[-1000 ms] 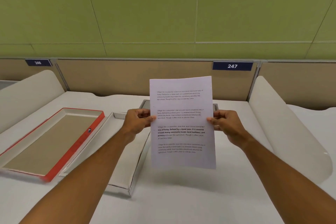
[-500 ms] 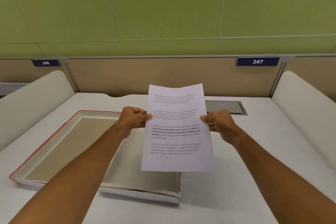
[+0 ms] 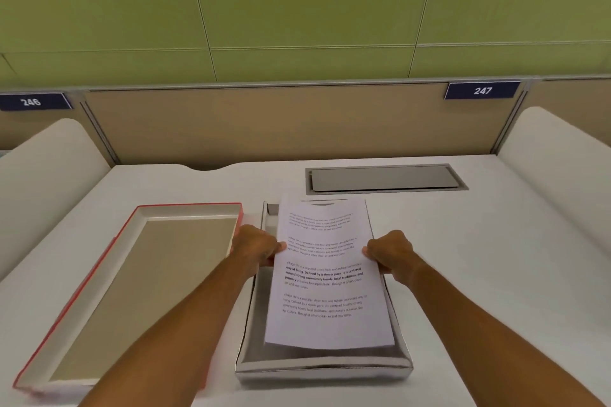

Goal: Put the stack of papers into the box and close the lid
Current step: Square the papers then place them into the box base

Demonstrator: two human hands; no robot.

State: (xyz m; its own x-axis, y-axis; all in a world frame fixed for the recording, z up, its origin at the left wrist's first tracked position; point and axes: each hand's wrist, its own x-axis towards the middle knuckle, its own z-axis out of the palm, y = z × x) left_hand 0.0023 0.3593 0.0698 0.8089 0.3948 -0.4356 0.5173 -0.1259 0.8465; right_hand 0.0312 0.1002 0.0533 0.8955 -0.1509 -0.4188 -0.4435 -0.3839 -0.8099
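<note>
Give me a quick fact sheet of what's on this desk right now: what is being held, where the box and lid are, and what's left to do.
held item: stack of papers, printed side up
left hand: grips the stack's left edge
right hand: grips the stack's right edge
box: silver, open, directly under the stack
lid: red-edged, inside up, left of the box
desk: white, with a grey cable hatch
left to do: set papers in, close lid

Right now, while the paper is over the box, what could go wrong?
1. The white printed stack of papers is pinched only at its side edges by the left hand and right hand, so sheets might sag or slip.
2. It hangs over the silvery open box; a corner could catch on the wall and bend.
3. The red-edged cardboard lid lies beside the left forearm and might get nudged.
</note>
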